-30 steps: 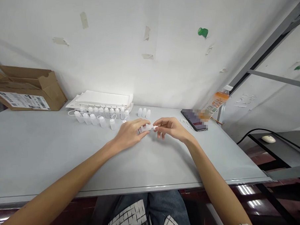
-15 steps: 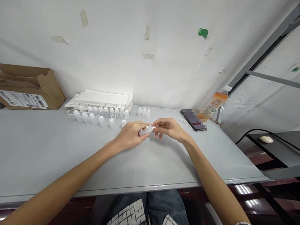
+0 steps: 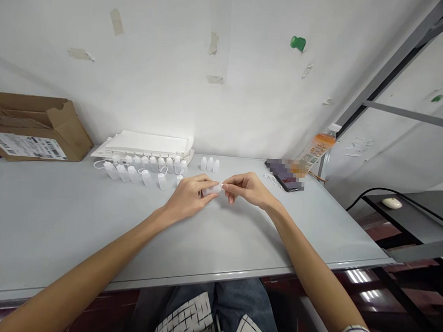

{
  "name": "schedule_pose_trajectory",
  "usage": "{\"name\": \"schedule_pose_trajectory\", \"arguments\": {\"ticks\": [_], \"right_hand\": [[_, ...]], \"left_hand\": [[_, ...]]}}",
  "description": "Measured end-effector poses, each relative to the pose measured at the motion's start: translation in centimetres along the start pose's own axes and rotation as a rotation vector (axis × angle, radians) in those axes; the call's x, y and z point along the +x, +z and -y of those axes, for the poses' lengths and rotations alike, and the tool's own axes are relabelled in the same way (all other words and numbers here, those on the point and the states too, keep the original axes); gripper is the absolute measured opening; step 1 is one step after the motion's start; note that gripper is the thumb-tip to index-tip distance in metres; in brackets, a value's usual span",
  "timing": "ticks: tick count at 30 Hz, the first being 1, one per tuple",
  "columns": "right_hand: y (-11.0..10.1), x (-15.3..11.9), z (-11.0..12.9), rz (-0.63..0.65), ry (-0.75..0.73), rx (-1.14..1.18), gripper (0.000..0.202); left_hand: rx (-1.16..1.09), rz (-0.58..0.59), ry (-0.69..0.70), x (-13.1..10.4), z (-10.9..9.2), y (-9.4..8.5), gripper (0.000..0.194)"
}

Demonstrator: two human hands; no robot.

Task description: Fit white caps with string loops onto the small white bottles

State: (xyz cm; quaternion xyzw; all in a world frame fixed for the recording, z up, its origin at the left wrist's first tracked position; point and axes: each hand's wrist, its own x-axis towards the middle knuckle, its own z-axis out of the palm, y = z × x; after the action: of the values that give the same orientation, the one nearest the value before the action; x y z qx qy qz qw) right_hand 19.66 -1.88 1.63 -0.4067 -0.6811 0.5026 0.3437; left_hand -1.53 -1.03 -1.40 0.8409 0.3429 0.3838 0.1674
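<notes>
A small translucent white bottle lies nearly level between the thumb and fingers of my left hand, its tip turned to the right. The fingertips of my right hand are pinched at that tip, on the bottle's small cap, which they mostly cover. Behind and left of my left hand stand several similar bottles in uneven rows, some with looped straps. Three small white pieces stand upright behind the held bottle.
An open cardboard box sits at the back left, beside a stack of white sheets. To the right are small white strap pieces, a phone and an orange drink bottle. A wall rises behind the grey table.
My right fingers have closed in on the bottle's tip, and the strap that stuck up there no longer shows. The whole view has shifted slightly.
</notes>
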Motion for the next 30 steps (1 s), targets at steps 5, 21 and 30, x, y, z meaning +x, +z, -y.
{"name": "schedule_pose_trajectory", "arguments": {"ticks": [5, 21, 30], "right_hand": [[0.7, 0.1, -0.2, -0.032, -0.011, -0.186, 0.052], [1.3, 0.3, -0.3, -0.084, -0.121, 0.038, 0.037], [1.6, 0.5, -1.1, -0.148, -0.148, -0.191, 0.048]], "left_hand": [[0.066, -0.02, 0.084, -0.2, 0.1, -0.1, 0.022], [0.279, -0.075, 0.1, 0.0, 0.0, -0.5, 0.021], [0.311, -0.128, 0.2, -0.1, -0.1, -0.3, 0.019]]}}
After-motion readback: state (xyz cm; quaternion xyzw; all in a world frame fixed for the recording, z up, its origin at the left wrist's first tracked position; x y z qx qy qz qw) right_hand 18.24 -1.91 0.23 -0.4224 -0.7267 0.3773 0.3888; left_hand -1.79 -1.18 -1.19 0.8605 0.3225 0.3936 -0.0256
